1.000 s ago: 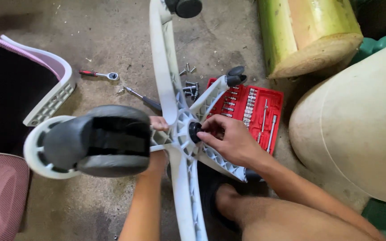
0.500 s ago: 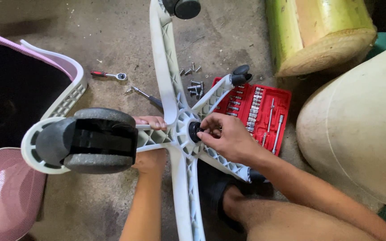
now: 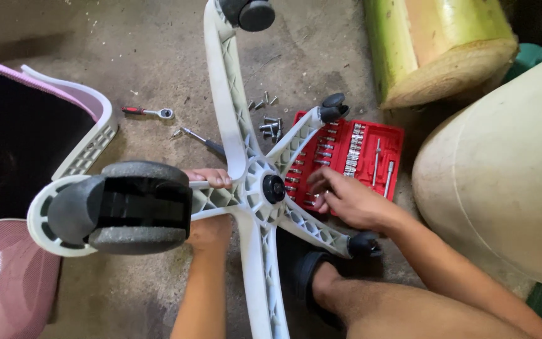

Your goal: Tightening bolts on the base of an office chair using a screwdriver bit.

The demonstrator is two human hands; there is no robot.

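White five-arm chair base (image 3: 246, 182) lies upturned mid-frame, black hub (image 3: 274, 188) at its centre. My left hand (image 3: 211, 179) is closed around the arm running toward the big grey caster (image 3: 127, 207) at left, fingers curled over the top edge, steadying it. My right hand (image 3: 346, 201) sits just right of the hub, fingers loosely bent and spread, over the near edge of the red socket set case (image 3: 371, 150). I can't tell if it pinches a small bit or nothing; no tool visibly in it.

Progress, as I judge it: base is off the chair. The pink seat parts (image 3: 7, 276) and the white-edged pink frame (image 3: 89, 138) lie apart at the left edge. Loose bolts (image 3: 270, 122) are piled on the concrete floor (image 3: 145, 56) just above the hub, near the case, so fasteners look already removed. Ratchet handle (image 3: 148, 112) and a screwdriver (image 3: 202, 139) lie unused at upper left of the base. Casters are on the arms I can see: one at top (image 3: 255, 12), one upper right (image 3: 334, 108), one lower right (image 3: 365, 245).

Left to do, my guess: whatever is at the hub, since the right hand hovers beside it and over the sockets. Hub piece seated, not visibly loosened.

Green-yellow log (image 3: 434, 50) upper right, pale drum (image 3: 503, 169) right edge, my sandalled foot (image 3: 315, 282) below the base.
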